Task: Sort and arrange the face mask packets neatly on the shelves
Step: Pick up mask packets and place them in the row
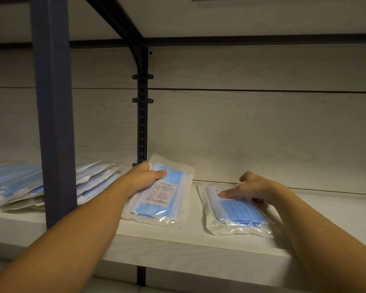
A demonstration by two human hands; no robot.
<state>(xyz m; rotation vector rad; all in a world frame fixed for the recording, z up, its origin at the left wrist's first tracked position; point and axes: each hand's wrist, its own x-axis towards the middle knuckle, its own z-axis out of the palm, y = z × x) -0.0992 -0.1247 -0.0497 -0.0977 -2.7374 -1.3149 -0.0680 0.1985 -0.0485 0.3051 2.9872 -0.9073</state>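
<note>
Two clear packets of blue face masks lie on the pale shelf at lower centre of the frame, side by side and apart. Left packet: white printed label on top, far end lifted and tilted toward the upper left, near end resting on the shelf board; the left hand grips its far left edge, thumb laid across the blue top, remaining fingers curled behind the packet and out of sight. Right packet: flat on the shelf; the right hand rests on its far end with fingers spread, thumb pressing on the top, the other fingertips partly hidden at the packet's right edge. Loose heap of packets, blurred, at left of frame, on the same shelf, partly behind a blue upright post. Black slotted rail with bracket fixed to the pale wood-grain back panel, centre frame, directly behind the left packet.
</note>
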